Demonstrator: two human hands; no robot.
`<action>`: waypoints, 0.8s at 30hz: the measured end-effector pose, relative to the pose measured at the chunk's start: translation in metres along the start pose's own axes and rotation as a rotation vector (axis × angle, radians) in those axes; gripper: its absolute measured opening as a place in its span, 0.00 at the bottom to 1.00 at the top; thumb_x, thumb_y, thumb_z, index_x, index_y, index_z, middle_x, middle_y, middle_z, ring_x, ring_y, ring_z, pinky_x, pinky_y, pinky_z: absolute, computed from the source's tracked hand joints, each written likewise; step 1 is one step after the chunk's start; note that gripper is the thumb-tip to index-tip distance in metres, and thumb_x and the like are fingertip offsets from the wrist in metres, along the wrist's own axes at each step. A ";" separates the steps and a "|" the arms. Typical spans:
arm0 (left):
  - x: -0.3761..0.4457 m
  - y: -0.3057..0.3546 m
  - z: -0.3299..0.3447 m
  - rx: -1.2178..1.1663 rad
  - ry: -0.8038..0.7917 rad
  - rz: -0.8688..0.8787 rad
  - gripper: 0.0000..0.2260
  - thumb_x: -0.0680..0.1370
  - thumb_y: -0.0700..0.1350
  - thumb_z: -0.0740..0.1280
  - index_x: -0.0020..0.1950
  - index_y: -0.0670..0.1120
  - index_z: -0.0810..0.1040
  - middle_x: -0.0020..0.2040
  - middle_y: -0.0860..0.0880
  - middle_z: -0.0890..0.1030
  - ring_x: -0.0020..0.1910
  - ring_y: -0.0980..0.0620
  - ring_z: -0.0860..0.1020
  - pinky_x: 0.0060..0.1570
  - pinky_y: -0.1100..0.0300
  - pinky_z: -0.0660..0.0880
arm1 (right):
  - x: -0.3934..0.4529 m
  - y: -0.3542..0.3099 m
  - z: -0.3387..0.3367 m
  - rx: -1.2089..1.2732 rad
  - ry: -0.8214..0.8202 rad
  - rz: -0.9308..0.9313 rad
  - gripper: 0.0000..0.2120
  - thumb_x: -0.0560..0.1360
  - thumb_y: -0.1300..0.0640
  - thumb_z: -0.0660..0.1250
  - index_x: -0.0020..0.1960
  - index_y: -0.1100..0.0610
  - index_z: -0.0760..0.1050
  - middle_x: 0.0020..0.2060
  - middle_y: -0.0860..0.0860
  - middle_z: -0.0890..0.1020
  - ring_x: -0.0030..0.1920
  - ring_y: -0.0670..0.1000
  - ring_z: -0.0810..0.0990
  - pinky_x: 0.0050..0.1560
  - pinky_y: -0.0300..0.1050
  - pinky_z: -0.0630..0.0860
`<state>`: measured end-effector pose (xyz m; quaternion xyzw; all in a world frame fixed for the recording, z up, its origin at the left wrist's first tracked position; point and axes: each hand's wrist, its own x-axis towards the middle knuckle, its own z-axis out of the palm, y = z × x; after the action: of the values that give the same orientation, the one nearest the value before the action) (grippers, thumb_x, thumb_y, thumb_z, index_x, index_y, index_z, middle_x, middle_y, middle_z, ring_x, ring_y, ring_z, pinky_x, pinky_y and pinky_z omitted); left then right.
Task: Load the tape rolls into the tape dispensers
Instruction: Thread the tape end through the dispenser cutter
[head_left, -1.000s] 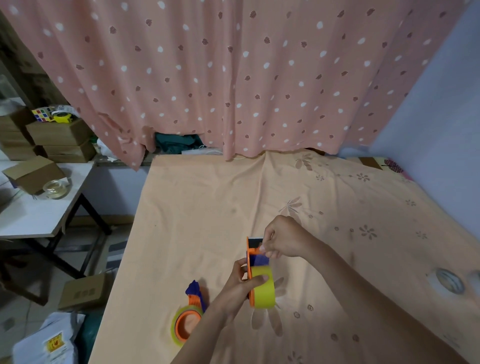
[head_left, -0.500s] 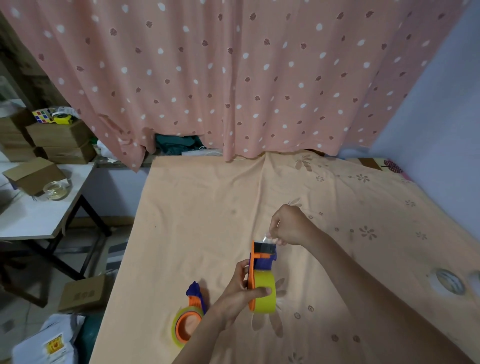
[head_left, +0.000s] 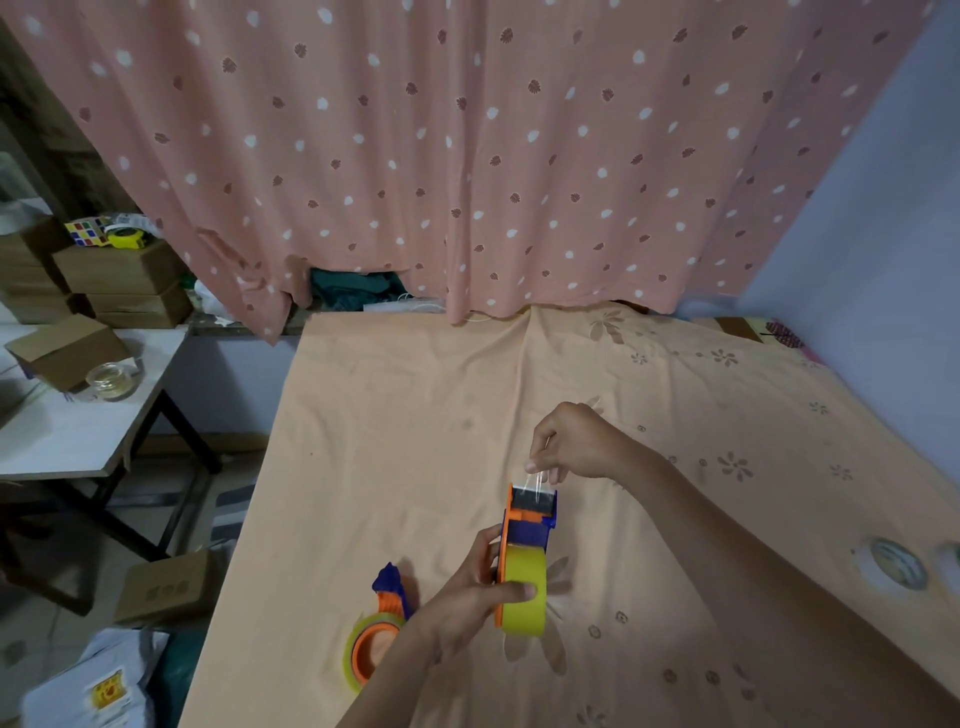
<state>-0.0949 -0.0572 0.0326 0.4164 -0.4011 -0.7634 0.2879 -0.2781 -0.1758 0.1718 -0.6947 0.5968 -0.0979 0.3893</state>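
My left hand (head_left: 470, 597) grips an orange and blue tape dispenser (head_left: 527, 525) that carries a yellowish tape roll (head_left: 525, 592), held upright above the peach cloth. My right hand (head_left: 574, 441) pinches the clear tape end (head_left: 537, 477) just beyond the dispenser's cutter. A second orange and blue dispenser (head_left: 382, 636) with a roll on it lies on the cloth to the left of my left wrist. A loose clear tape roll (head_left: 898, 569) lies at the right, and the edge of another one (head_left: 953, 556) shows at the frame border.
The work surface is a table under a peach flowered cloth (head_left: 415, 415), with a dotted pink curtain (head_left: 467, 156) behind it. To the left stand a white side table (head_left: 62, 441) with a cardboard box (head_left: 62, 351) and a glass jar (head_left: 111, 382). Boxes lie on the floor.
My right hand has drawn the tape end away from the dispenser's cutter, farther from me. The left hand has kept its hold on the dispenser and shifted it slightly.
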 end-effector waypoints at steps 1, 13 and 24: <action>0.000 0.001 0.000 -0.004 -0.016 -0.004 0.38 0.70 0.35 0.75 0.76 0.52 0.65 0.72 0.38 0.73 0.70 0.38 0.75 0.67 0.43 0.75 | 0.000 0.001 -0.001 0.013 0.000 -0.003 0.08 0.70 0.62 0.78 0.39 0.66 0.83 0.28 0.58 0.84 0.30 0.52 0.83 0.39 0.45 0.84; -0.014 0.005 -0.014 -0.095 -0.254 -0.042 0.40 0.68 0.31 0.72 0.78 0.47 0.63 0.63 0.45 0.80 0.60 0.48 0.80 0.56 0.53 0.79 | 0.011 0.014 -0.022 0.063 -0.024 0.073 0.05 0.72 0.60 0.75 0.41 0.61 0.82 0.32 0.56 0.86 0.26 0.47 0.78 0.29 0.40 0.77; -0.016 0.003 -0.037 -0.437 -0.106 -0.146 0.47 0.48 0.49 0.88 0.63 0.38 0.78 0.54 0.38 0.86 0.50 0.42 0.85 0.52 0.48 0.81 | 0.005 0.042 -0.015 0.719 -0.207 0.081 0.09 0.75 0.66 0.65 0.45 0.58 0.83 0.29 0.54 0.74 0.26 0.50 0.69 0.29 0.42 0.69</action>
<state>-0.0546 -0.0599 0.0290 0.3313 -0.2098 -0.8717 0.2938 -0.3172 -0.1856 0.1531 -0.4956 0.5088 -0.2149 0.6703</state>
